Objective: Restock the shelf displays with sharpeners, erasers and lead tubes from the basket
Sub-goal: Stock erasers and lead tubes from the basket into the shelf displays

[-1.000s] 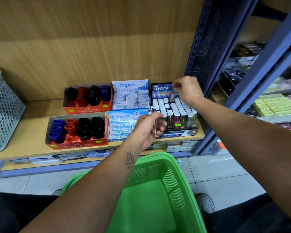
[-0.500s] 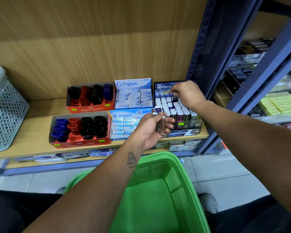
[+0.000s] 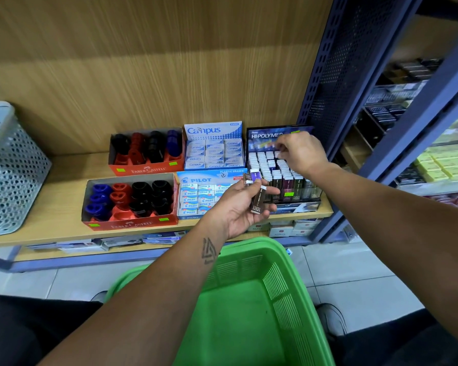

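Shelf (image 3: 50, 207): a wooden shelf carries two red sharpener boxes (image 3: 130, 202), two blue eraser boxes (image 3: 213, 147) and, at the right end, a dark lead tube display (image 3: 278, 167) packed with upright tubes.
Basket: a green basket (image 3: 249, 299) sits below the shelf between the person's arms; the part of its floor in view is bare.
Right hand: the right hand (image 3: 302, 153) reaches over the display's back rows, its fingers bent down at one white-capped tube there; whether they grip it or only press it cannot be told.
Left hand: the left hand (image 3: 242, 204) hovers in front of the display, palm up, its fingers curled round a small bundle of lead tubes (image 3: 257, 191).
Risk: the bundle is held loosely in a cupped palm, so a tube could slip toward the basket or floor; a push on the tightly packed rows could tilt neighbouring tubes.
Unclear: the tube count in the left hand, the basket's near end beyond the frame, and the goods on the shelf beneath.
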`<state>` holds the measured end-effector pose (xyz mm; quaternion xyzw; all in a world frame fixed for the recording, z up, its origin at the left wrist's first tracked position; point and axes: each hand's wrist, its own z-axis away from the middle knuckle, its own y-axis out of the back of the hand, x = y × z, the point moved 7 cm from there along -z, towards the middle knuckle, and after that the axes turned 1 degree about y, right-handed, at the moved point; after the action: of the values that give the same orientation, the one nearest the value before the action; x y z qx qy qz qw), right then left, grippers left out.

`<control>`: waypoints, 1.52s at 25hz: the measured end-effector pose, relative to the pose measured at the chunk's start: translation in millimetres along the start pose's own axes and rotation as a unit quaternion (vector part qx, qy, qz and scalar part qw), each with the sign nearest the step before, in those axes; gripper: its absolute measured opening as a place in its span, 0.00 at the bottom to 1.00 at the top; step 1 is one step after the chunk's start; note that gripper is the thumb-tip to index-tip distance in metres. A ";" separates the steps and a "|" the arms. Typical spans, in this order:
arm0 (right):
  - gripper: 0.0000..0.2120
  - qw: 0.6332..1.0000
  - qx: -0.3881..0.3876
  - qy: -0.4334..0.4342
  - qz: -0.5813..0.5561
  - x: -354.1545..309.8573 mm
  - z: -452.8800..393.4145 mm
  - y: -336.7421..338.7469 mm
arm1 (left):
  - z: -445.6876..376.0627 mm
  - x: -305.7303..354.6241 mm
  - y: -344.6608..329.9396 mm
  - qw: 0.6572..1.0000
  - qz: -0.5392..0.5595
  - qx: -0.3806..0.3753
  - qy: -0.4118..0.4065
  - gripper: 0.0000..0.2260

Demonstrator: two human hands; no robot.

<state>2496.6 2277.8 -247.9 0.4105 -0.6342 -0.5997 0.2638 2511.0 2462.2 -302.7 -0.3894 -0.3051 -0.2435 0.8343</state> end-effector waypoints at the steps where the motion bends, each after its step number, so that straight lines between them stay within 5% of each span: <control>1: 0.03 1.000 0.000 -0.016 0.012 3.2 0.0 0.5 | -0.7 -1.2 -0.1 1.000 0.015 0.000 0.010 0.09; 5: 0.09 0.999 -0.016 -0.035 -0.021 2.9 0.5 6.2 | 0.1 -0.1 -3.7 0.998 0.059 -0.010 0.020 0.03; 7: 0.06 0.976 -0.053 -0.038 -0.208 -13.0 5.9 11.2 | 2.1 4.0 -5.8 0.998 0.068 -0.014 -0.008 0.05; 9: 0.05 0.909 -0.148 -0.044 -0.387 -33.1 17.3 10.3 | 4.7 7.5 -7.8 0.997 0.063 -0.018 -0.039 0.08; 15: 0.06 0.860 -0.236 -0.036 -0.450 -42.3 36.9 12.4 | 22.2 17.3 -8.2 0.993 0.087 -0.009 -0.075 0.06; 20: 0.08 0.853 -0.226 -0.045 -0.469 -47.7 41.5 18.8 | 33.8 22.3 -4.6 0.994 0.077 0.030 -0.070 0.02; 22: 0.06 0.858 -0.160 -0.082 -0.482 -37.8 34.3 30.0 | 31.9 23.2 2.6 0.992 0.091 0.055 -0.067 0.04; 24: 0.03 0.891 -0.026 -0.133 -0.434 -13.2 21.4 48.3 | 27.8 22.4 13.1 0.991 0.075 0.086 -0.068 0.08; 26: 0.03 0.954 0.030 -0.126 -0.271 -0.6 10.6 59.1 | 25.6 20.1 20.3 0.990 0.067 0.102 -0.070 0.11; 28: 0.01 0.981 0.002 -0.093 -0.172 -2.4 4.1 53.0 | 24.2 18.0 23.3 0.990 0.057 0.106 -0.069 0.11; 38: 0.03 0.991 -0.110 -0.013 -0.078 -19.6 3.9 -0.5 | 14.8 16.9 19.0 0.992 0.028 0.089 -0.083 0.09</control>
<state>2503.7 2296.3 -245.8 0.4192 -0.5341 -0.6898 0.2511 2530.2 2482.1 -292.9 -0.3409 -0.3825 -0.1591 0.8439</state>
